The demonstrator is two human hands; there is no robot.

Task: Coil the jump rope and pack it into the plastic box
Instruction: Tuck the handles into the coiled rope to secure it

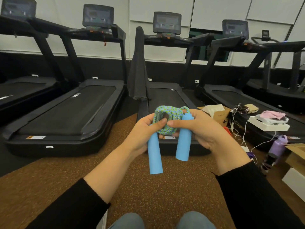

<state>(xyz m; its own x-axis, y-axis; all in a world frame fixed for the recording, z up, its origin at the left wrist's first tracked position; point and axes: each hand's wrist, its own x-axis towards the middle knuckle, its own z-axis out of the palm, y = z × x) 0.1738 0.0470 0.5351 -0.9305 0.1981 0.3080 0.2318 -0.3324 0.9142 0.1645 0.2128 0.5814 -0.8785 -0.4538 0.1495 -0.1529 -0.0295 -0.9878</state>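
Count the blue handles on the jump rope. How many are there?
2. The first handle hangs below the left hand, which holds the coiled rope. The second handle is held in the right hand. None look hidden.

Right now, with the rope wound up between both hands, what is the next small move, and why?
Probably bring the two handles side by side. The rope coil is already wound and pinched by the left hand and right hand, but the left handle and right handle hang apart, one lower. One compact bundle should pack easier.
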